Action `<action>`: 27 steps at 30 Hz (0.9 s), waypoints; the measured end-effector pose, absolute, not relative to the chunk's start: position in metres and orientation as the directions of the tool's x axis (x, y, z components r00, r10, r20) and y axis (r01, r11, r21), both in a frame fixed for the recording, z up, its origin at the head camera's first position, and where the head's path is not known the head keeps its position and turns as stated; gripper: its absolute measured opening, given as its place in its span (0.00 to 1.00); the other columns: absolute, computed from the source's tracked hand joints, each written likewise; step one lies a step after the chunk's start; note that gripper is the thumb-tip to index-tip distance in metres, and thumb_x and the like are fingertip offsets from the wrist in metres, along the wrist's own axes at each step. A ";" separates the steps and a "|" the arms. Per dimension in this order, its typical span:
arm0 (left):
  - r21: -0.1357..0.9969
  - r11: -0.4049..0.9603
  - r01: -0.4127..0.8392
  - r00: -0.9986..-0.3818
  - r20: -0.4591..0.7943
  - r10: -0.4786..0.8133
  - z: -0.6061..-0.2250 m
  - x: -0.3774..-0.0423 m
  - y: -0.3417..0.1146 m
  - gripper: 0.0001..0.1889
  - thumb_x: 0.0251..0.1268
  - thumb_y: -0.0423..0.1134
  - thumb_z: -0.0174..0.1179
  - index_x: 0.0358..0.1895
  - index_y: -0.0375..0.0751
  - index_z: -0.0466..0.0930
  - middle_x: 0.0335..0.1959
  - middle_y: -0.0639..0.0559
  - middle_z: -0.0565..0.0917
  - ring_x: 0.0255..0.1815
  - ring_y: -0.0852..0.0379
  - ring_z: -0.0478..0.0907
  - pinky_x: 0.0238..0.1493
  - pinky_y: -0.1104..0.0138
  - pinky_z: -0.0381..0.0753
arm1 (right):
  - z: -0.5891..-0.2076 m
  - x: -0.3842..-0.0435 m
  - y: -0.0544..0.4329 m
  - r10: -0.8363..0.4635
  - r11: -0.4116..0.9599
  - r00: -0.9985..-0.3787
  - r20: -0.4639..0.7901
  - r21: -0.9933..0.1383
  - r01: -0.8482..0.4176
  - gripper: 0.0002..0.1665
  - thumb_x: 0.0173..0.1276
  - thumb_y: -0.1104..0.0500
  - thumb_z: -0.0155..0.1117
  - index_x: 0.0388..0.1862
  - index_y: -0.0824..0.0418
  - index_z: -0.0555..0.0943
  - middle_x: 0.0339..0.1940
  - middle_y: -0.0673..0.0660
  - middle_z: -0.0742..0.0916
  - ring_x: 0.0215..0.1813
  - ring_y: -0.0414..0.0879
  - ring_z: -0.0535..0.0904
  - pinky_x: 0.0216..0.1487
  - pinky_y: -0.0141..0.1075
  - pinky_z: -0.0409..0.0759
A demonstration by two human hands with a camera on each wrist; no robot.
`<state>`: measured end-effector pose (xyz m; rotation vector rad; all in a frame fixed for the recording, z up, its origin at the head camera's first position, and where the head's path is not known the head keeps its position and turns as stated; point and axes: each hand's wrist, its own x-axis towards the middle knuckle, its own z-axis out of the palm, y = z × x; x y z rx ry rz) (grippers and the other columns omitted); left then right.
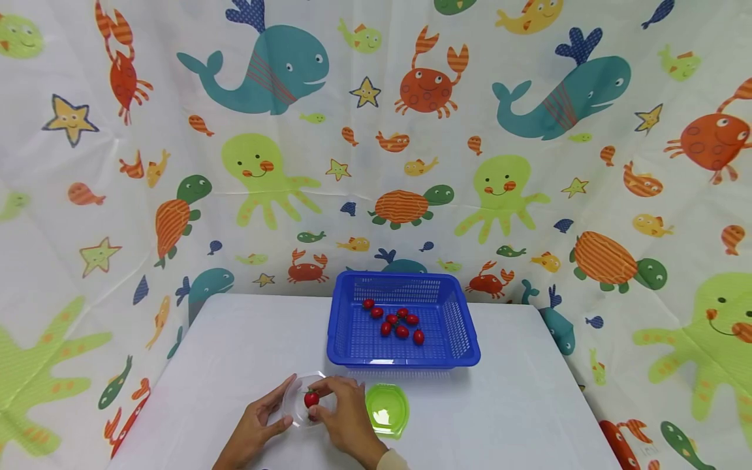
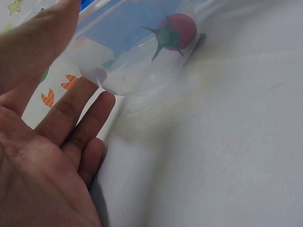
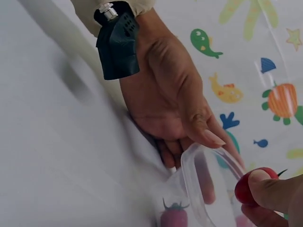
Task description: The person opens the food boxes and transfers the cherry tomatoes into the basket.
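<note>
My left hand [image 1: 257,423] holds a clear plastic container [image 1: 293,406] by its left side, thumb at the near edge and fingers along the far side. In the right wrist view the thumb lies over the container's rim [image 3: 190,176]. My right hand [image 1: 348,418] pinches a red cherry tomato [image 1: 311,399] between thumb and fingers, over the container's opening. Through the clear wall, a tomato with a green star-shaped stem [image 2: 176,32] shows inside in the left wrist view. The right wrist view also shows a tomato [image 3: 173,216] through the wall.
A green plastic lid [image 1: 388,409] lies on the white table [image 1: 499,418] just right of my right hand. Behind it stands a blue basket [image 1: 405,363] with several cherry tomatoes [image 1: 402,331] in it. A sea-animal curtain [image 1: 376,215] hangs around the back and sides.
</note>
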<state>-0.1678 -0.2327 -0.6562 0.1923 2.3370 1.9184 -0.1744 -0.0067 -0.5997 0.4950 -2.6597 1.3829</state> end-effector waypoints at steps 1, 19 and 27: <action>0.981 0.196 0.017 -0.986 -0.016 0.166 -0.656 -0.168 -0.232 0.35 0.72 0.32 0.68 0.80 0.44 0.69 0.82 0.43 0.69 0.71 0.87 0.63 0.67 0.86 0.65 | -0.599 -0.175 -0.005 -0.237 0.531 -0.942 0.239 -0.780 -0.331 0.23 0.60 0.58 0.82 0.53 0.41 0.88 0.43 0.35 0.92 0.58 0.39 0.82 0.74 0.64 0.71; 0.967 0.252 -0.045 -0.987 -0.082 0.140 -0.654 -0.167 -0.231 0.34 0.73 0.37 0.68 0.80 0.49 0.70 0.81 0.49 0.70 0.69 0.90 0.61 0.68 0.85 0.64 | -0.576 -0.185 0.018 -0.204 0.425 -0.947 0.248 -0.849 -0.314 0.24 0.66 0.60 0.78 0.59 0.43 0.86 0.51 0.39 0.91 0.58 0.38 0.85 0.66 0.43 0.83; 0.963 0.270 -0.006 -0.990 -0.044 0.136 -0.657 -0.168 -0.232 0.34 0.72 0.36 0.69 0.79 0.49 0.71 0.80 0.50 0.70 0.70 0.89 0.61 0.69 0.84 0.65 | -0.560 -0.192 0.026 -0.176 0.412 -0.945 0.276 -0.851 -0.325 0.23 0.67 0.60 0.78 0.60 0.47 0.86 0.53 0.42 0.91 0.57 0.39 0.86 0.64 0.41 0.85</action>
